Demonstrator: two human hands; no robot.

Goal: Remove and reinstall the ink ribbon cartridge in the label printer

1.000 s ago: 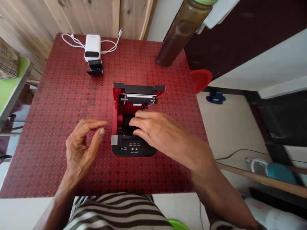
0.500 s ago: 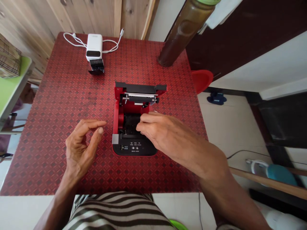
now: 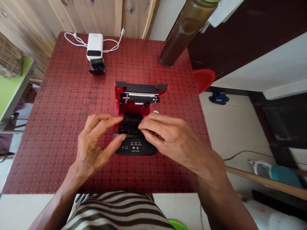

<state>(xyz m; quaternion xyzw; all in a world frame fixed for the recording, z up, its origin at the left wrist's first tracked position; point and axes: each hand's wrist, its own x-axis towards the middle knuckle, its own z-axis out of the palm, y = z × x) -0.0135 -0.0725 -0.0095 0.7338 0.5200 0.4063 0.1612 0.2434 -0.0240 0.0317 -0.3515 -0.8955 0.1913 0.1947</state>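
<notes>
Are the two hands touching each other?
Apart: the head view shows a gap between left hand and right hand, the open machine visible in it.

Our left hand (image 3: 94,143) moved in from beside the red-and-black thermal printer (image 3: 136,149) to over its left edge, thumb and fingers spread wider (thumb now above the front panel (image 3: 148,147)), our right hand (image 3: 165,130) shifted from mid-compartment (image 3: 131,123) toward the right side

Near the far left corner of the table (image 3: 59,95) there is a white box (image 3: 95,44), with a white cable (image 3: 111,50) beside it. A brown bottle (image 3: 184,32) stands near the far right corner. Beyond the right edge, blue slippers (image 3: 218,98) lie on the floor (image 3: 230,124).
</notes>
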